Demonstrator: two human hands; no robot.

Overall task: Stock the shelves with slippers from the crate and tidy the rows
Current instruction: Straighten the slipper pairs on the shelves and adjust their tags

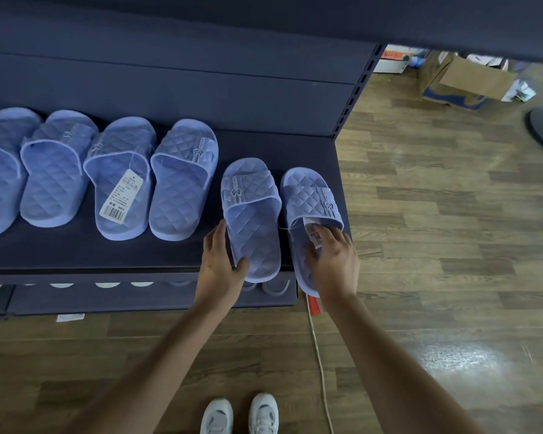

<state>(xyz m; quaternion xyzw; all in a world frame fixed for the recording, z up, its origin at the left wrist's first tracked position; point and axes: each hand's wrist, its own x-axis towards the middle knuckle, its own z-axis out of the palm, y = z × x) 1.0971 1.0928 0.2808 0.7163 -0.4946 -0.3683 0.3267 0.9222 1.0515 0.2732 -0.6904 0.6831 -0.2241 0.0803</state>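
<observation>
- A pair of white sneakers stands on the wooden floor, in front of the shelf board; a thin pale cord lies on the floor beside them and runs toward the board's right end.
- Under the board's front edge, a lower shelf shows only the tips of pale and grey slippers.
- The left hand is at the front edge of the board. It grips the heel part of the left-hand slipper: the thumb lies on the insole and the fingers go along its left side.
- This slipper is lilac-blue, with a quilted diamond pattern on the insole and the strap and a small badge on the strap. It lies flat, toe toward the back of the board.
- The right hand lies on the right-hand slipper, fingers bent over the insole and a paper tag; I cannot tell if it pinches the tag.
- This slipper has the same colour and pattern. It sits at the right end of the board and its heel hangs over the front edge.
- Four more slippers of the same kind, seemingly larger, lie in a row further left on the board; one carries a barcode tag.
- Beyond the board's right end, a cardboard box stands on the floor.
</observation>
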